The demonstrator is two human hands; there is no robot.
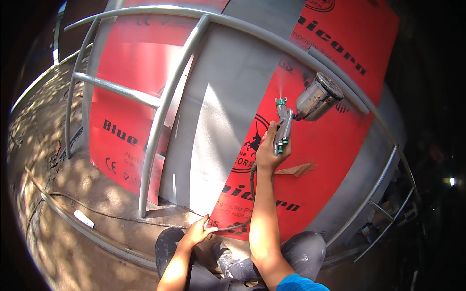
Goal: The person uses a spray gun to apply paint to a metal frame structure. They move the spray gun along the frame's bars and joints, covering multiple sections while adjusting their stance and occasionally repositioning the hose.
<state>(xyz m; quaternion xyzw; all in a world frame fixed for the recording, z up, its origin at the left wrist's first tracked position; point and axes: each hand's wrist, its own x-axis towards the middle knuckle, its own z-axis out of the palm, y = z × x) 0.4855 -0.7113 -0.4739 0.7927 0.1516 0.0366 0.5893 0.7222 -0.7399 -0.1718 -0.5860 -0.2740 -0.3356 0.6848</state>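
Observation:
My right hand [273, 150] is wrapped round the grip of a spray gun [285, 123] whose metal paint cup [318, 99] tilts off to the right. A thin mist leaves its nozzle, directed at a grey metal tube [286, 46] of the frame beyond. From the grip a dark air hose [240, 225] hangs down and bends left to my left hand [198, 232]. The fingers of that hand are closed on the hose, low in front of my knees.
Red printed panels [335, 126] and a grey sheet [213, 92] stand behind the tubes. A long bar [92, 232] lies on the ground at left, near a white piece [84, 218]. Another tube frame [381, 208] stands at right. A brown scrap [297, 169] shows against the red panel.

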